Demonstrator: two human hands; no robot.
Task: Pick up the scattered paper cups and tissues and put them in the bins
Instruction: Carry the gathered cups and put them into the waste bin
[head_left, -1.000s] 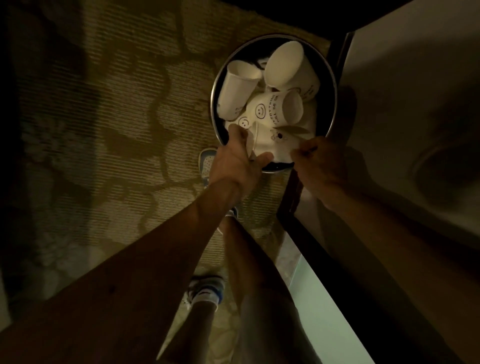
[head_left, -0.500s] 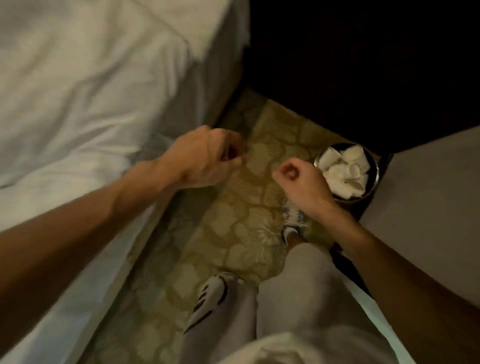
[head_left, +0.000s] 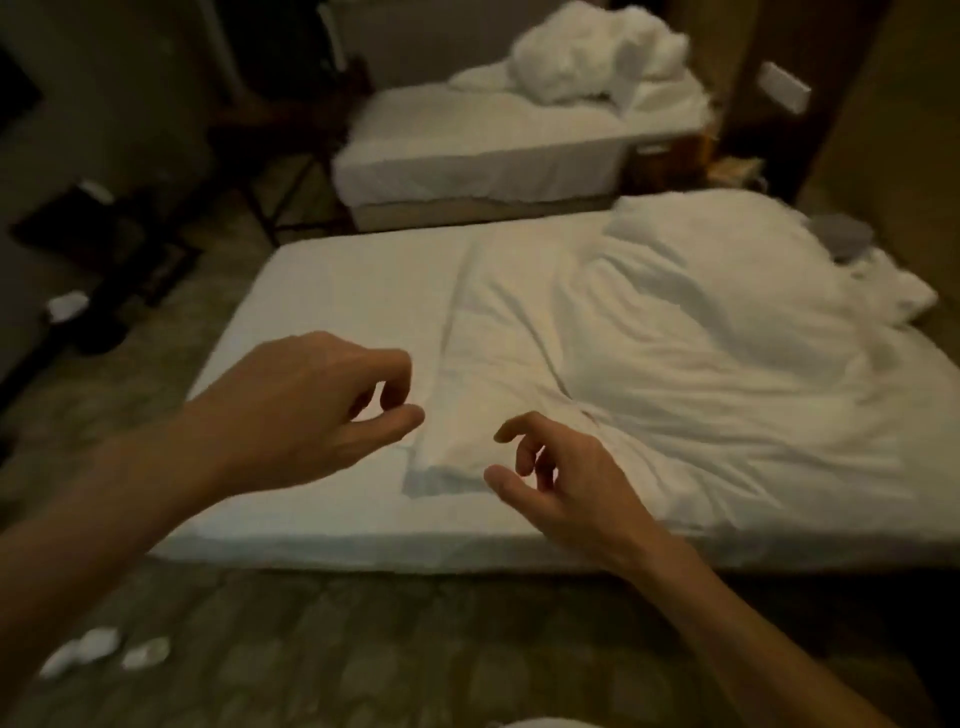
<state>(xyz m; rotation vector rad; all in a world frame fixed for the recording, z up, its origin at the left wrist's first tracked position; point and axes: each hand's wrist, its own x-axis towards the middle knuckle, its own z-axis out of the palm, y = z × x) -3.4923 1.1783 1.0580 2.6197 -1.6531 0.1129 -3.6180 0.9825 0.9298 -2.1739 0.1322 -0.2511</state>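
Several blurred white scraps (head_left: 96, 644) on carpet (head_left: 363, 649), identity unclear

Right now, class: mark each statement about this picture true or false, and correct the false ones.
1. The left hand and right hand hold nothing. True.
2. Behind the near bed stands a far bed with bedding heaped on it. True.
3. The white scraps lie on the near bed. False: they lie on the carpet, lower left.
4. A bin stands between the hands. False: no bin is in view.
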